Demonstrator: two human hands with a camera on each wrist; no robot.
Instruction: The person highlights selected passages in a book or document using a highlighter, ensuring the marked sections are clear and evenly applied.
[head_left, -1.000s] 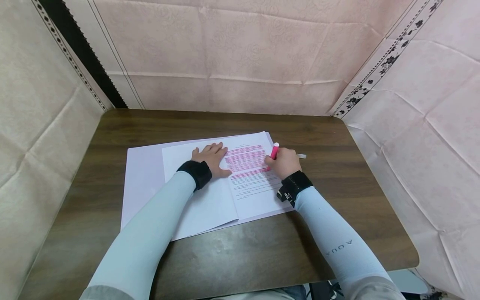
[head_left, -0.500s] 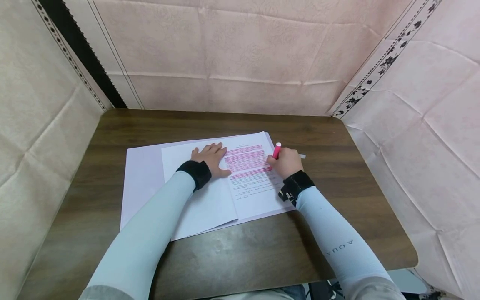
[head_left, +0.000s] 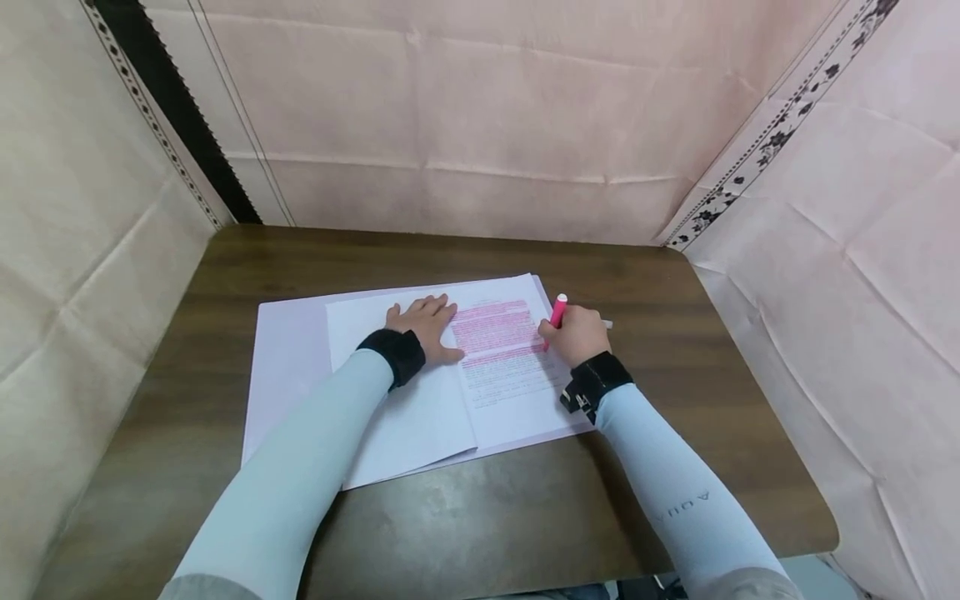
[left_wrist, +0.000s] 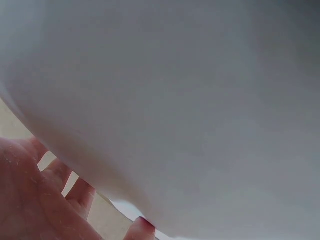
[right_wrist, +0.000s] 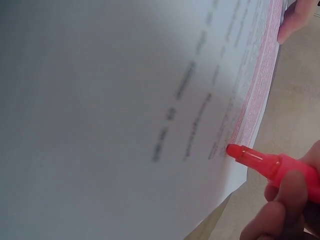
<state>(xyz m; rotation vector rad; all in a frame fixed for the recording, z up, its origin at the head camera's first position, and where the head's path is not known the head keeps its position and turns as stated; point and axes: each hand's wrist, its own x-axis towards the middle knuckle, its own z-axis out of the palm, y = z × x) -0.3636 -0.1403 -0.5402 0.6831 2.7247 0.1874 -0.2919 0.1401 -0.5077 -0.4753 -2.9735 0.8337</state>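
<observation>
My right hand (head_left: 582, 337) grips a pink highlighter (head_left: 558, 311) with its back end up. In the right wrist view the tip of the highlighter (right_wrist: 260, 162) is right at the printed lines near the page's right edge. A small whitish end (head_left: 607, 324) sticks out past that hand's far side; the rest of it is hidden. Spread fingers of my left hand (head_left: 427, 327) rest on the blank left page (head_left: 408, 425), thumb beside the fold. Pink marking covers the upper lines of the printed right page (head_left: 517, 421); the lower lines are unmarked.
Under the pages lies a pale lilac cover (head_left: 288, 358), its left part showing. All of it rests on a dark wooden table (head_left: 480, 533) with rounded corners. Pale patterned sheets (head_left: 480, 117) hang behind and along both sides.
The right hand has slid slightly right along the printed line with the highlighter. My left hand keeps its place on the page. The head view has tilted a little, so everything sits lower.
</observation>
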